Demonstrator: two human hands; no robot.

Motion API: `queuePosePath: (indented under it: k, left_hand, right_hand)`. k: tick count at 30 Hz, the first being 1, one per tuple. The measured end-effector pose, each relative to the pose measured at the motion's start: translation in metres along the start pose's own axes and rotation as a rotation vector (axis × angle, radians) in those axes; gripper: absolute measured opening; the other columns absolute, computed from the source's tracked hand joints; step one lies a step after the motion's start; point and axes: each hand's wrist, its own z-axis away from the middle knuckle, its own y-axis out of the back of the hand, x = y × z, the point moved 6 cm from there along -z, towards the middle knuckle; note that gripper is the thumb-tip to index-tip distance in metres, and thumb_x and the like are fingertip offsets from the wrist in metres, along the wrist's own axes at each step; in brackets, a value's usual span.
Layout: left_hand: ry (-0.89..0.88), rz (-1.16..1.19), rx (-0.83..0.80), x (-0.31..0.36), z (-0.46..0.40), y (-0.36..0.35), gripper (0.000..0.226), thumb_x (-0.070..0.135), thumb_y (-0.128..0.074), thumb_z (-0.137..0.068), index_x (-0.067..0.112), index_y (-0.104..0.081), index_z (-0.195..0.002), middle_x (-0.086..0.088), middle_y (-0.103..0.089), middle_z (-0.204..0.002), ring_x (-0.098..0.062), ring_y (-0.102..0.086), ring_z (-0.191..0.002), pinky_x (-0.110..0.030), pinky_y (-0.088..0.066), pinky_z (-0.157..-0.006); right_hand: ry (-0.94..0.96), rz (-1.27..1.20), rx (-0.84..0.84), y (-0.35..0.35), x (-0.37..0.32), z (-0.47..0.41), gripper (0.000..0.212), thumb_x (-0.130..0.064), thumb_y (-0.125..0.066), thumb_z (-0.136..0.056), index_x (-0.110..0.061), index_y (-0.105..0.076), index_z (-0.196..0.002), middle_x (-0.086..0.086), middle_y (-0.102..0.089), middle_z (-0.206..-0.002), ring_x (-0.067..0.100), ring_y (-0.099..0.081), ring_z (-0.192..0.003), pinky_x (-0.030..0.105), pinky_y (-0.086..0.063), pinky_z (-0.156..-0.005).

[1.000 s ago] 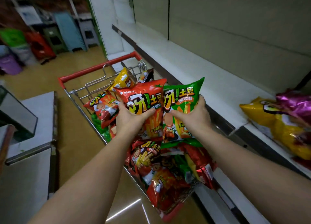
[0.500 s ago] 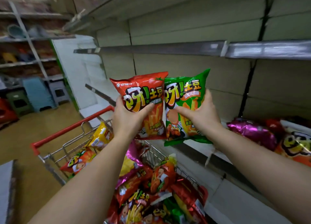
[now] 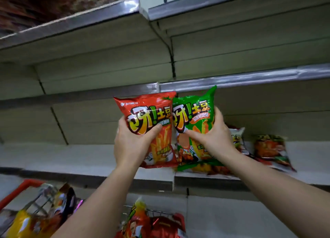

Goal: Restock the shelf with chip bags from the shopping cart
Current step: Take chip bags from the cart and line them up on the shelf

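A red chip bag (image 3: 151, 130) is grasped by the left hand (image 3: 132, 144), thumb laid across its front and fingers hidden behind it. A green chip bag (image 3: 194, 127) is grasped the same way by the right hand (image 3: 214, 139). The two bags are held upright, side by side with edges touching, in front of the middle shelf (image 3: 89, 159).

One second ago both bags were held low over the shopping cart (image 3: 26, 202); half a second ago they had been raised clear of it, and now they are level with the shelf, just above its board. The carry is judged nearly done, with only the setting-down left.

Counted: two bags in the hands. On the shelf to the right at least two bags (image 3: 269, 150) are seen lying, with another partly hidden behind the right wrist. Several more remain in the cart below; their number cannot be told through the blur.
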Motion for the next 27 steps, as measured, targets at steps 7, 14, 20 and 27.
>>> queuePosePath:
  k: [7, 14, 20, 27]
  left_hand:
    - [-0.090, 0.129, -0.194, 0.078, 0.013, -0.076, 0.078, 0.057, -0.079, -0.060, 0.029, -0.044, -0.124, 0.006, -0.060, -0.119, -0.018, -0.056, -0.111, -0.036, -0.045, -0.093]
    - [-0.168, 0.234, -0.382, 0.159, 0.051, -0.160, 0.067, 0.061, -0.077, -0.060, 0.031, -0.046, -0.112, 0.010, -0.061, -0.112, -0.017, -0.057, -0.108, -0.033, -0.044, -0.087]
    - [-0.224, 0.318, -0.532, 0.236, 0.112, -0.238, 0.068, 0.060, -0.076, -0.063, 0.030, -0.047, -0.116, 0.010, -0.060, -0.112, -0.018, -0.057, -0.110, -0.035, -0.042, -0.090]
    - [-0.235, 0.414, -0.623, 0.326, 0.196, -0.321, 0.072, 0.059, -0.077, -0.062, 0.026, -0.048, -0.119, 0.009, -0.059, -0.109, -0.020, -0.057, -0.109, -0.036, -0.042, -0.090]
  right_hand:
    - [-0.039, 0.127, 0.251, 0.111, 0.006, 0.004, 0.108, -0.043, -0.082, -0.064, -0.020, -0.016, -0.147, 0.003, -0.047, -0.139, 0.024, -0.046, -0.126, 0.039, -0.036, -0.104]
    - [-0.062, 0.184, 0.475, 0.233, 0.016, 0.026, 0.098, -0.036, -0.083, -0.065, -0.021, -0.026, -0.143, 0.001, -0.052, -0.131, 0.021, -0.050, -0.119, 0.032, -0.038, -0.097]
    - [-0.103, 0.251, 0.631, 0.349, 0.036, 0.053, 0.098, -0.043, -0.083, -0.061, -0.023, -0.029, -0.140, -0.002, -0.055, -0.125, 0.019, -0.053, -0.114, 0.036, -0.042, -0.097]
    - [-0.119, 0.320, 0.736, 0.489, 0.062, 0.087, 0.104, -0.043, -0.084, -0.059, -0.022, -0.025, -0.143, 0.000, -0.055, -0.127, 0.020, -0.054, -0.114, 0.045, -0.044, -0.099]
